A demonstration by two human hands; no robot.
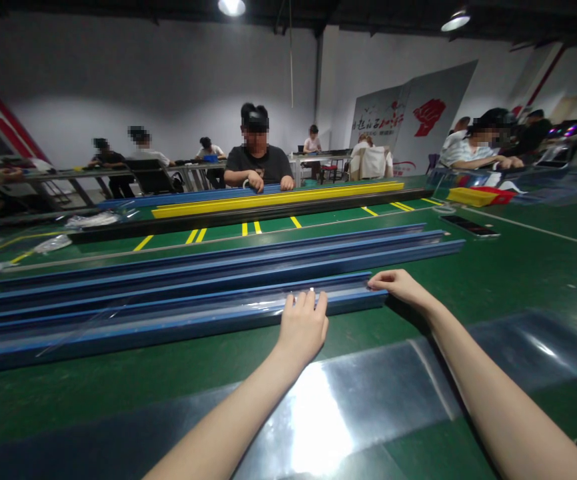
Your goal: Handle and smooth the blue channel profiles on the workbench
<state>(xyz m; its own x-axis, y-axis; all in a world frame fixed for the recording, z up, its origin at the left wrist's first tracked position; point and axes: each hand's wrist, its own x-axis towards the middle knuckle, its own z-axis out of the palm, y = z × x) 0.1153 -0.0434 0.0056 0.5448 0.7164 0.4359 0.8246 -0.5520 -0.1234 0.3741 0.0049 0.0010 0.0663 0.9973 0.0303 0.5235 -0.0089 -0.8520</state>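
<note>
Several long blue rails (208, 267) lie side by side across the green table (508, 280). The nearest rail (168, 323) has a clear film over it. My left hand (302, 327) rests on that rail, its fingers held together and curled over the top edge. At the rail's right end my right hand (402, 287) is closed on the tip. A sheet of clear plastic (368, 393) lies on the table under my forearms.
A yellow rail (273, 199) and a black one lie further back, with a person seated behind them. A phone (469, 226) and a yellow and red tray (478, 195) sit at the right. Other people work at tables beyond.
</note>
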